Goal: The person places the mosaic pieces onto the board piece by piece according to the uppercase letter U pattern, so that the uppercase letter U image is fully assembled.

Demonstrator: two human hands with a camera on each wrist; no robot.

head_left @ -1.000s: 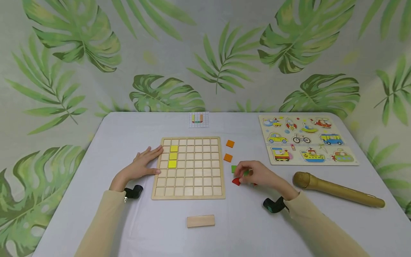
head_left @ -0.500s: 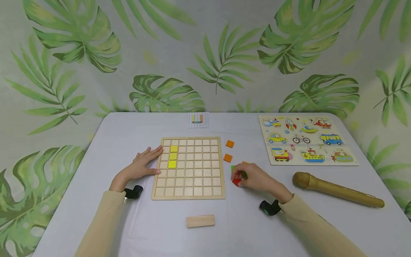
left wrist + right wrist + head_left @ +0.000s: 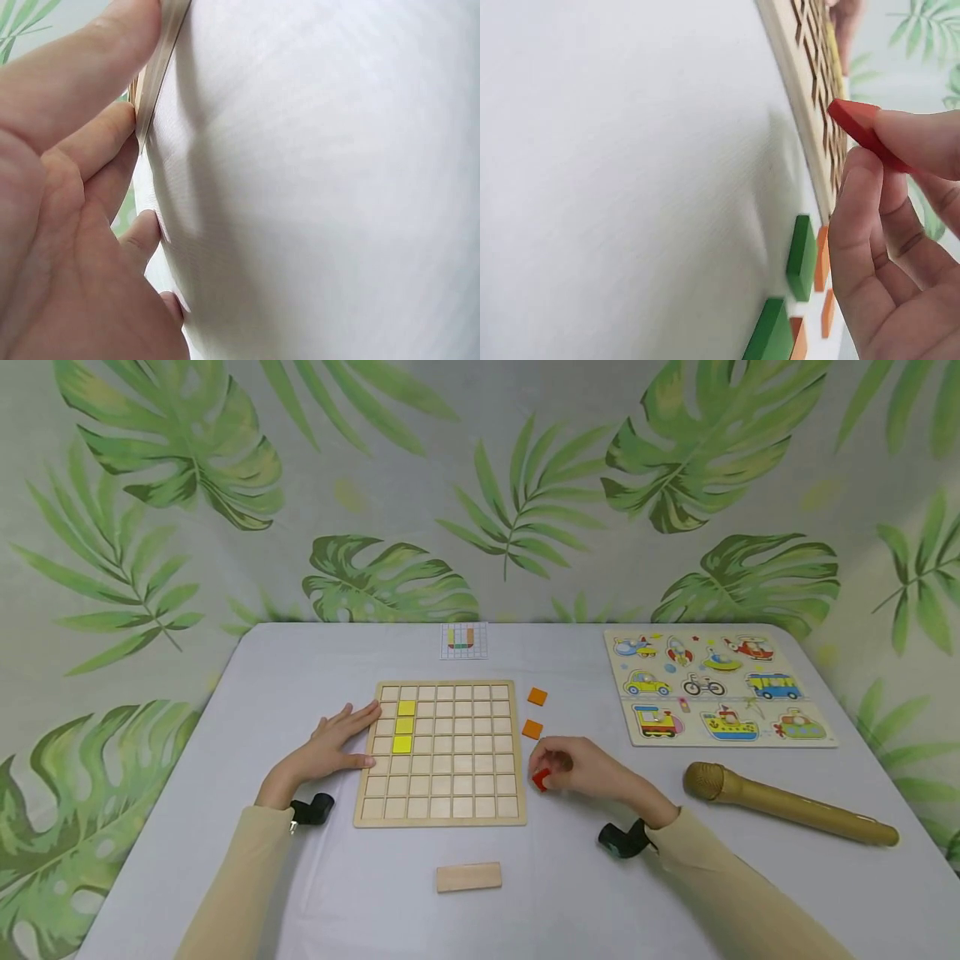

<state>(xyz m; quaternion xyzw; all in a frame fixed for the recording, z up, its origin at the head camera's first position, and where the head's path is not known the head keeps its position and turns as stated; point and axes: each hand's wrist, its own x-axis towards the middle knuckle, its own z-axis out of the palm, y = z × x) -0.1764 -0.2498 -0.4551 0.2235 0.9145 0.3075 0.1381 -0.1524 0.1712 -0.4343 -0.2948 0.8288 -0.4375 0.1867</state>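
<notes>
My right hand (image 3: 577, 770) pinches a small red tile (image 3: 541, 779) between thumb and fingers, just off the right side of a wooden grid board (image 3: 521, 752). In the right wrist view the red tile (image 3: 855, 120) is lifted above the cloth. Fingers outstretched, my left hand (image 3: 330, 747) rests against the board's left edge. Three yellow tiles (image 3: 404, 726) sit in one column of the board. Two green tiles (image 3: 802, 259) lie under my right hand in its wrist view; the hand hides them in the head view.
Two orange tiles (image 3: 533, 729) lie right of the board. A pattern card (image 3: 464, 652) is behind it, a wooden block (image 3: 468, 877) in front. To the right are a vehicle puzzle (image 3: 720, 697) and a gold microphone (image 3: 795, 806).
My right hand has picked up the red tile from the table and carried it slightly left toward the board. My left hand stays in place.
</notes>
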